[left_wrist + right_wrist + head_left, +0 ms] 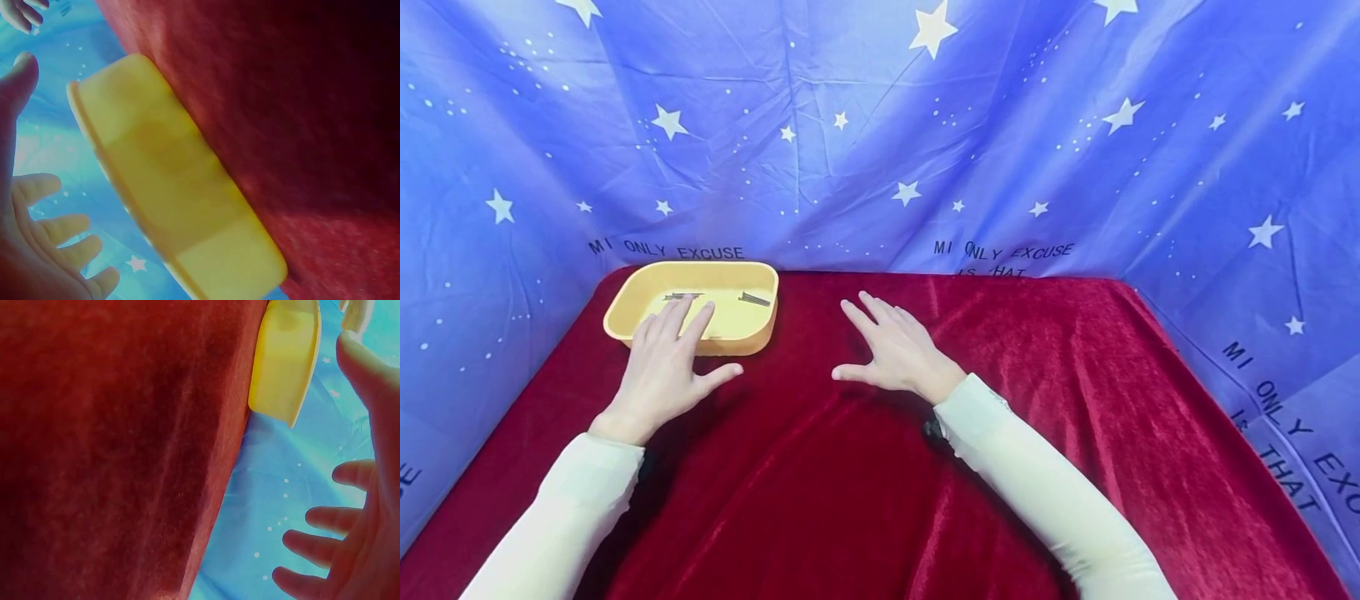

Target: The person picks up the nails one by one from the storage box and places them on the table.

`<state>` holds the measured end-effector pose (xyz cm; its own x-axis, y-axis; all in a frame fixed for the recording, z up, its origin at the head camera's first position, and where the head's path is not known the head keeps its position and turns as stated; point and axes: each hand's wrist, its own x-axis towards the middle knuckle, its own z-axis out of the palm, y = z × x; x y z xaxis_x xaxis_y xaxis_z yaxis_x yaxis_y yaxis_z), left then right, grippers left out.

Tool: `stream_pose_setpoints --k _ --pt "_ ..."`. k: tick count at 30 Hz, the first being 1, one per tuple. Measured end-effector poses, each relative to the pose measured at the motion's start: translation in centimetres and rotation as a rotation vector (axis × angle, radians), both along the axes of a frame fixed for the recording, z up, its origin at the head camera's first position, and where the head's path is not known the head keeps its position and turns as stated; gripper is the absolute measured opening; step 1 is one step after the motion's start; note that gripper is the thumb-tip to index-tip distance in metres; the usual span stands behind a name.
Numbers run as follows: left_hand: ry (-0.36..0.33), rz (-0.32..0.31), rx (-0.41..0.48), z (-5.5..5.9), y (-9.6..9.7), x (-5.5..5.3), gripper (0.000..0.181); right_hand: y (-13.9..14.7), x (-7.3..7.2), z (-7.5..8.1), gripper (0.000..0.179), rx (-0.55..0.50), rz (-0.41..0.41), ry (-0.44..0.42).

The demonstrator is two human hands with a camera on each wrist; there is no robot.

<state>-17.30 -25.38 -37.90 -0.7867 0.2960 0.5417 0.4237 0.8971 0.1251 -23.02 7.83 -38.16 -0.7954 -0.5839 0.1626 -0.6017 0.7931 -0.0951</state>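
A yellow rectangular tub [760, 340] with rounded corners stands at the far left of the table. Inside it lie small bundles of thin dark sticks [754, 298], one near its right end and one partly behind the fingers. My left hand [658, 375], fingers spread and thumb out to the right, overlaps the tub's near rim in the head view. In the left wrist view that hand is above the tub's side, holding nothing. To the right of the tub, my right hand [895, 346] hovers over the cloth with spread fingers, also holding nothing.
Dark red velvet cloth [820, 500] with some folds covers the table. A blue curtain [865, 150] printed with white stars and black lettering hangs behind the far edge and along both sides.
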Motion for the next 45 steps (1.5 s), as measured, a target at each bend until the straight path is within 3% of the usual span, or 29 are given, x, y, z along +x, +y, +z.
stream_pose_setpoints --k 10,17,27,35,45 --pt "-0.01 0.039 0.089 -0.4 -2.4 -0.8 0.07 -1.1 -0.7 -0.4 0.097 -0.018 -0.042 -0.07" --pt "-0.03 0.075 0.147 -0.7 -3.9 -1.4 0.065 -2.1 -1.3 -0.3 0.097 -0.04 -0.049 -0.094" --pt "0.034 0.08 0.159 -0.3 -5.0 -2.3 0.058 -3.7 -2.0 -0.3 0.101 -0.092 -0.06 -0.191" --pt "-0.034 0.189 0.211 -0.2 -6.4 -2.8 0.053 -5.5 -2.3 0.0 0.099 -0.14 -0.058 -0.267" --pt "-0.179 0.333 0.315 0.3 -7.0 -2.9 0.055 -7.5 -2.7 0.0 0.083 -0.308 -0.045 -0.367"
